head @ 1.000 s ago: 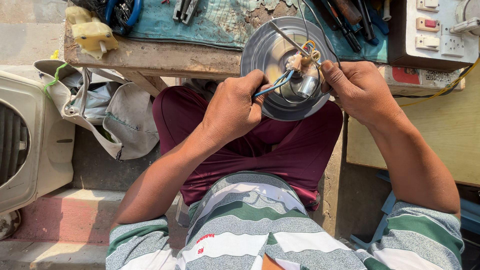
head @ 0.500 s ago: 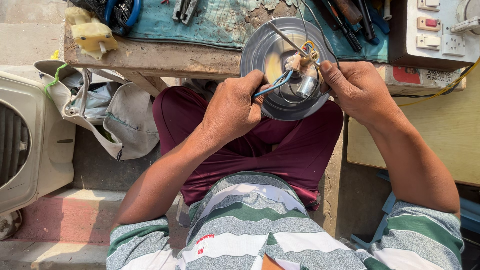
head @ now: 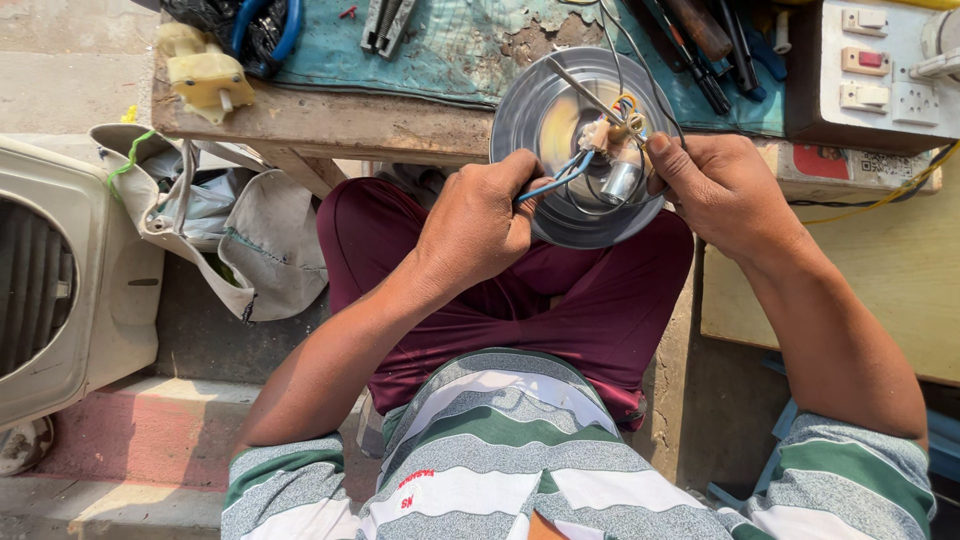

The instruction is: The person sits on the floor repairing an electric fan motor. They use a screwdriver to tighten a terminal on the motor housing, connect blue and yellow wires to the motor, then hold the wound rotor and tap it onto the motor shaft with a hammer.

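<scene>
- Outdoor work spot in bright sunlight: worn wooden counter (head: 330,118) topped with a peeling teal mat (head: 440,50), concrete ground and a red step below.
- Seated at the counter edge, viewed from above: maroon trousers, green, grey and white striped shirt.
- Round shiny metal disc with a small silver cylinder at its centre (head: 560,130) held upright-tilted between both hands, just in front of the counter edge and above the lap.
- Left hand (head: 480,225) clenched on the disc's lower left rim, grip also pinching thin blue wires (head: 555,180) that run up toward the centre.
- Right hand (head: 725,190) at the disc's right rim, fingertips pressed against a small cream-coloured connector with a bundle of coloured wires (head: 610,130); grip closed on that bundle.
- Thin metal rod (head: 580,85) lying diagonally across the disc's upper face, ending at the connector.
- On the counter, far left: yellowish plastic part (head: 205,70); beside it, blue-handled tool amid black material (head: 265,25).
- Top centre: grey metal pliers (head: 385,22).
- Top right: dark-handled screwdrivers and tools (head: 710,45) lying on the mat, just behind the disc.
- Far right: white switch-and-socket board with one red switch (head: 875,70), yellow cable trailing from beneath.
- Left of the legs: grey cloth bag (head: 220,225) hanging open beside the counter leg.
- Far left: cream plastic housing with vent slats (head: 60,290) standing on the ground.
</scene>
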`<state>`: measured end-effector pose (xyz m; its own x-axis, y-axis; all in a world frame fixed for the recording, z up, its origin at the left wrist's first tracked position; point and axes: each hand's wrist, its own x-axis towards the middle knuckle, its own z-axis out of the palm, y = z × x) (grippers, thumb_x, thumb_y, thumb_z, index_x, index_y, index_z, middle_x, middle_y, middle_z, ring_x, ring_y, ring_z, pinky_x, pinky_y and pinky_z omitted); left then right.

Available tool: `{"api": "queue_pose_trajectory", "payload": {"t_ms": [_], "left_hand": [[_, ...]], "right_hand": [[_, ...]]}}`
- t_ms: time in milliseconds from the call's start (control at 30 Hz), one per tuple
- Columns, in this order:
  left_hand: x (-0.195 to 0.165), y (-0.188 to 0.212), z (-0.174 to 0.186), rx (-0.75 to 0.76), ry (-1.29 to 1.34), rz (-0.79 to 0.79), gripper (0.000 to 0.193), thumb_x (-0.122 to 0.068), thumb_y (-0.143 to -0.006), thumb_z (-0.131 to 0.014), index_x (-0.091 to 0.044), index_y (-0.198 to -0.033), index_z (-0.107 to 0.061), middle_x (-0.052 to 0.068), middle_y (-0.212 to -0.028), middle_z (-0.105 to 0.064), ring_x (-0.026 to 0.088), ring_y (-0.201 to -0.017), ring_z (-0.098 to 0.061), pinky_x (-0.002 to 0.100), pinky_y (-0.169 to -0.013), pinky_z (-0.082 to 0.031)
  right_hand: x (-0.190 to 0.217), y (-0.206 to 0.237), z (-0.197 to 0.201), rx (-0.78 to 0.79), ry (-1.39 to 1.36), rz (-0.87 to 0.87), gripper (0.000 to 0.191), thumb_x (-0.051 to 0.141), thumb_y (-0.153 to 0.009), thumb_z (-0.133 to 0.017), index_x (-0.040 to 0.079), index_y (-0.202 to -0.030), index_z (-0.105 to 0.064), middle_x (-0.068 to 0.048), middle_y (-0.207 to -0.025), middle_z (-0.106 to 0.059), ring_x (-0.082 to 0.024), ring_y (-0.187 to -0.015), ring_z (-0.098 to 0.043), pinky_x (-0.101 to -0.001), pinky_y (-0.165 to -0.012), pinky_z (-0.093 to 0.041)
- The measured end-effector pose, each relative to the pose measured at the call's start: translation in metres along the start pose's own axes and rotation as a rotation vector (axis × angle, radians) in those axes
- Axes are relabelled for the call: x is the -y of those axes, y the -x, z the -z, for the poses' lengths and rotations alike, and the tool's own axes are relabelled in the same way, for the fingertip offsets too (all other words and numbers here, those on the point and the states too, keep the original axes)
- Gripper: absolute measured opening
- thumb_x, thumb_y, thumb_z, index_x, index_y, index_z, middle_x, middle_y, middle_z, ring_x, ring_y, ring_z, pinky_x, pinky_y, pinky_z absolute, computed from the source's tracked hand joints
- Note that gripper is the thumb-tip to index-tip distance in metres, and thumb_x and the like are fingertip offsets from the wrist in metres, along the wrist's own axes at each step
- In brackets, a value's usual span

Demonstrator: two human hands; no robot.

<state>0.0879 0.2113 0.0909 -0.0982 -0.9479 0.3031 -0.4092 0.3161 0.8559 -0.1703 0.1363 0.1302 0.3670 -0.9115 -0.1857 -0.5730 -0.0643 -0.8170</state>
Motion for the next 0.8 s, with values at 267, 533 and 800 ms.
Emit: {"api": "queue_pose_trajectory", "payload": {"t_ms": [267,533,800], "left_hand": [[-0.0007,-0.0015,0.0023,0.018,-0.017,0.022,0.008,-0.003,-0.089,-0.063,-0.002,-0.096,-0.063,0.021,-0.072,-0.066,0.043,-0.073,-0.068,0.052,-0.063,-0.051],[-0.0014,-0.0002,0.0005,-0.005,-0.008,-0.014,0.005,-0.006,-0.093,-0.065,-0.002,-0.096,-0.063,0.021,-0.076,-0.068,0.043,-0.076,-0.069,0.052,-0.064,-0.051],[-0.0029,-0.0007,0.0021,0.011,0.001,0.002,0.005,-0.004,-0.092,-0.064,-0.001,-0.096,-0.063,0.021,-0.076,-0.069,0.042,-0.077,-0.07,0.051,-0.066,-0.053]], "right_hand": [[0.0061,0.0005,-0.0012,0.001,-0.065,-0.092,0.056,0.045,-0.108,-0.055,0.0,-0.076,-0.064,0.003,-0.056,-0.043,-0.006,-0.049,-0.038,-0.026,-0.043,-0.03],[0.0043,0.0012,-0.0004,-0.008,-0.023,-0.064,0.056,0.044,-0.109,-0.055,0.0,-0.076,-0.065,0.003,-0.056,-0.044,-0.006,-0.05,-0.039,-0.0261,-0.043,-0.031],[0.0062,0.0018,-0.0001,-0.008,-0.006,-0.058,0.057,0.044,-0.109,-0.054,0.0,-0.075,-0.064,0.003,-0.056,-0.044,-0.006,-0.05,-0.039,-0.026,-0.043,-0.031]]}}
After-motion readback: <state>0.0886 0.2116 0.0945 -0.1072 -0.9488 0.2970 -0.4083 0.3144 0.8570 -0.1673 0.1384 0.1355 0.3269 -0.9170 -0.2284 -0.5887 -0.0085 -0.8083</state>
